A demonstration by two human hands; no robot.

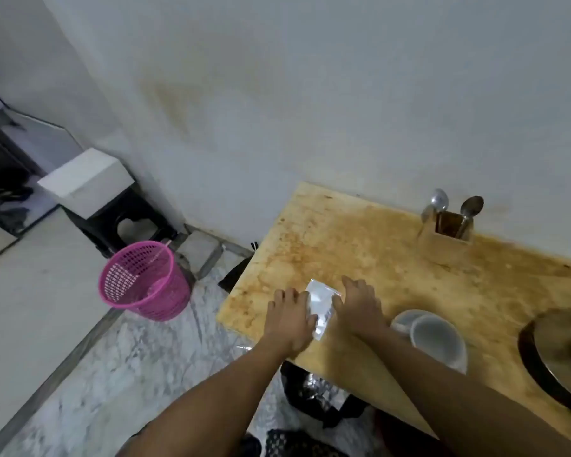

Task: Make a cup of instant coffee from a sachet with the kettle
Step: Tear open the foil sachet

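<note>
A silvery-white sachet [320, 303] is held between both hands above the stained wooden table [343, 245]. My left hand [289, 319] grips its left edge and my right hand [360, 303] grips its right edge. A white cup [437, 339] stands just right of my right wrist, and its inside looks bare. A dark round thing with a shiny metal top [561, 354], perhaps the kettle, is cut off by the right edge and is blurred.
A wooden holder [447, 239] with spoons [470, 207] stands at the back by the wall. A pink mesh bin [145, 280] sits on the marble floor left of the table. A black stool with a white box [86, 183] stands behind it. Dark bags [314, 390] lie under the table.
</note>
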